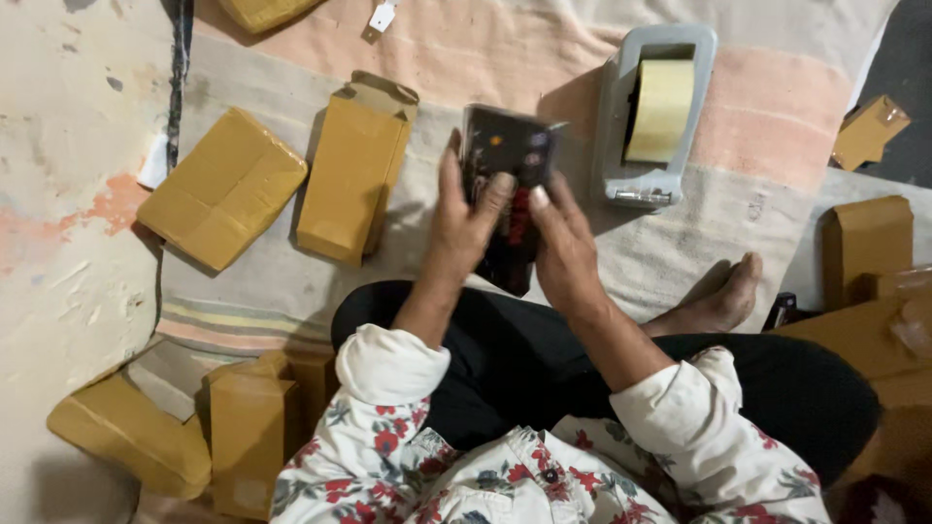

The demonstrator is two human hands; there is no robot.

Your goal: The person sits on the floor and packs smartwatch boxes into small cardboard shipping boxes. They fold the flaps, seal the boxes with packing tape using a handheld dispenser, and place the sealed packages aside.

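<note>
A dark glossy packet [510, 184] is held upright above the lap by both hands, the left hand [464, 218] closed on its left edge and the right hand [563, 243] on its lower right side. Judged from this, the packet is not yet boxed: just beyond the left hand one open-ended brown carton [351, 180] lies empty on the blanket [738, 97]. Further left one closed carton [221, 187] is seen, and near the left knee about three more [243, 437]. At the right, some four brown cartons [869, 252] are counted, partly cut off. One tape dispenser [652, 112] stands beyond the right hand
</note>
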